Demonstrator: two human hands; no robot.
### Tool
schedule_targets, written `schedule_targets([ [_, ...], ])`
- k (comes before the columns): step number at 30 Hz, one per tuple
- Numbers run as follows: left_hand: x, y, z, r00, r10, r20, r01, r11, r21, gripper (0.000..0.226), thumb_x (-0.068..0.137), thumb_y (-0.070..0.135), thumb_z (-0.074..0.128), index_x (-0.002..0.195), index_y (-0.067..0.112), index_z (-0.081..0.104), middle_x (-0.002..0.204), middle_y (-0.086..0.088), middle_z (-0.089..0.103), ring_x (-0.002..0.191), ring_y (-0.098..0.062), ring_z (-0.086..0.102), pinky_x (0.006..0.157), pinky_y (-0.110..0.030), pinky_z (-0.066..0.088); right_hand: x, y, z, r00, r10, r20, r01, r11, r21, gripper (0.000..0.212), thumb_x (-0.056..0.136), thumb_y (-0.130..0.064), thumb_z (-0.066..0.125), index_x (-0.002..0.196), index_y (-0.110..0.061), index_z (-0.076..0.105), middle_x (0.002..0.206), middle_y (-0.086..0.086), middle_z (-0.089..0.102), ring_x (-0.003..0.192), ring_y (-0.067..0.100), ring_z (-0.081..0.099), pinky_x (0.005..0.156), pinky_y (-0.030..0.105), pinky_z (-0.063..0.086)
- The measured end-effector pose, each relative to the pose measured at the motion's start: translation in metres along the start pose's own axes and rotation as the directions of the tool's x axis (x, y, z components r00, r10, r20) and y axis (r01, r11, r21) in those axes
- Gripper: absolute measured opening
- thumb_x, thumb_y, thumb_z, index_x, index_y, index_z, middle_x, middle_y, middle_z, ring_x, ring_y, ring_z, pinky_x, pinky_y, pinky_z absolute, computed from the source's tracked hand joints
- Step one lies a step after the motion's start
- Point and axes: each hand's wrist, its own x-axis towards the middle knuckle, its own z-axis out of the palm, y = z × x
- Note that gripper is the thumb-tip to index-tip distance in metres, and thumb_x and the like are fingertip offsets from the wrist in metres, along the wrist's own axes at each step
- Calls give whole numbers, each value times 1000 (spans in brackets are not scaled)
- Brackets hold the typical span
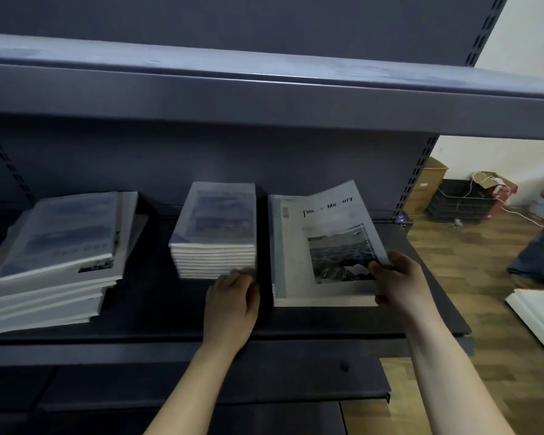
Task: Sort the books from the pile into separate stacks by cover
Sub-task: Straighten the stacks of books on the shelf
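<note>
The fingers [378, 267] of the right hand [401, 282] pinch the near corner of the top book [327, 227], which lies tilted on the right stack [324, 301]. The left hand [230, 306] bends its fingers against the middle stack [214, 246]; I cannot tell if it grips. Held by one corner only, the book might slip and land crooked. The messy pile [54, 262] waits at the left.

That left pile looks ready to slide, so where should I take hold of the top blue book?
Take the top blue book by its near right corner, coming from the front. It lies askew on a wider book, so both edges there show free; a thumb-on-top pinch should lift it without dragging the pile.
</note>
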Motion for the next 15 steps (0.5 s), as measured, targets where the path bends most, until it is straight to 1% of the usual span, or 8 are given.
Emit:
schedule_targets([
  [2, 1, 1, 3, 1000, 17, -11, -16, 997, 74, 25, 90, 30, 42, 88, 18, 64, 89, 3, 61, 83, -18, 55, 70, -32, 40, 2, 7, 0, 999, -51, 5, 51, 991, -127, 10, 88, -12, 56, 80, -14, 63, 69, 9, 62, 61, 27, 57, 47, 31, 39],
  [4, 1, 2, 6, 1000, 11, -8, -10, 994, 111, 13, 89, 24, 53, 86, 18, 64, 90, 3, 60, 85, -19, 54, 72, -32, 38, 5, 14, -1, 993, -115, -34, 100, 953, -287, 22, 83, -24, 63, 74, -5, 58, 64, 14, 59, 63, 35, 58, 50, 31, 36],
  [5, 0, 1, 7, 1000, 2, -7, -1, 993, 118, 9, 88, 22, 56, 88, 18, 64, 92, 3, 60, 87, -18, 53, 74, -32, 39, 5, 16, 0, 989, -138, -58, 110, 931, -348, 25, 81, -27, 66, 77, -4, 57, 64, 12, 59, 66, 35, 58, 52, 32, 38],
  [7, 0, -1, 7, 1000, -19, -12, 20, 993, 119, 10, 89, 22, 56, 93, 19, 65, 97, 4, 60, 90, -17, 53, 77, -32, 39, 3, 17, 1, 979, -169, -112, 108, 903, -416, 25, 80, -30, 69, 94, -12, 59, 75, 4, 61, 77, 30, 60, 61, 36, 43],
  [9, 0, -2, 9, 1000, -26, -16, 28, 991, 129, 11, 88, 24, 55, 94, 19, 64, 98, 4, 58, 91, -17, 52, 78, -32, 39, 1, 21, 3, 971, -211, -117, 134, 874, -468, 32, 80, -34, 69, 106, -21, 56, 91, 2, 60, 90, 30, 58, 65, 34, 41],
  [10, 0, -2, 9, 1000, -23, -16, 25, 990, 139, 11, 88, 24, 55, 93, 19, 64, 97, 4, 58, 90, -17, 51, 77, -32, 39, 0, 24, 4, 969, -225, -106, 152, 872, -466, 32, 78, -35, 69, 104, -22, 56, 96, 4, 58, 93, 31, 57, 66, 33, 39],
  [12, 0, -1, 10, 1000, -16, -20, 19, 987, 162, 11, 88, 25, 55, 92, 19, 64, 97, 4, 57, 89, -17, 51, 76, -31, 37, -1, 27, 6, 979, -188, -81, 137, 895, -424, 33, 74, -37, 73, 98, -22, 56, 100, 4, 50, 101, 32, 52, 73, 34, 40],
  [15, 1, -1, 10, 1000, -13, -19, 16, 981, 196, 12, 86, 24, 59, 94, 18, 65, 101, 3, 57, 90, -18, 52, 75, -31, 37, -4, 30, 3, 982, -187, 31, 181, 880, -440, 48, 62, -51, 76, 101, -29, 58, 113, -3, 44, 115, 27, 43, 91, 37, 41],
])
